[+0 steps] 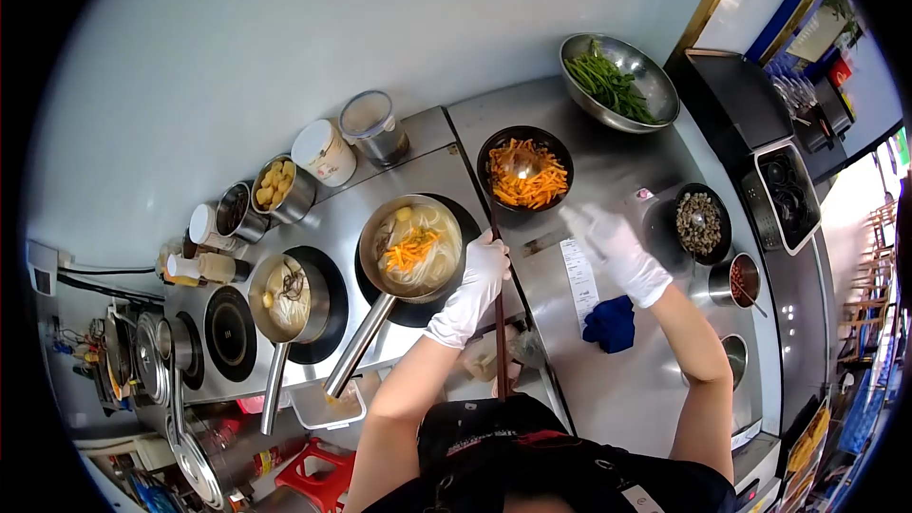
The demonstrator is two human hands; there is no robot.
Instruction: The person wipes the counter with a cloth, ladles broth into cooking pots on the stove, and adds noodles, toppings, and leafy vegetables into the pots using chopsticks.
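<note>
My left hand (483, 275), in a white glove, is closed around long dark chopsticks (501, 342) beside the larger pan. That pan (412, 249) holds broth, noodles and orange strips. My right hand (608, 245), also gloved, is over the steel counter with its fingers apart, below and right of a black bowl of orange strips (528, 182) with a metal spoon in it. A paper slip (579, 277) lies just left of my right hand, and a dark blue cloth (609, 325) lies below it. A smaller pan of noodles (289, 297) sits further left.
A steel bowl of greens (608, 85) stands at the back. On the right are a dark bowl of chopped food (700, 222) and a small pot with a spoon (735, 281). Jars and tubs (324, 153) line the wall. An unused burner (231, 333) is left.
</note>
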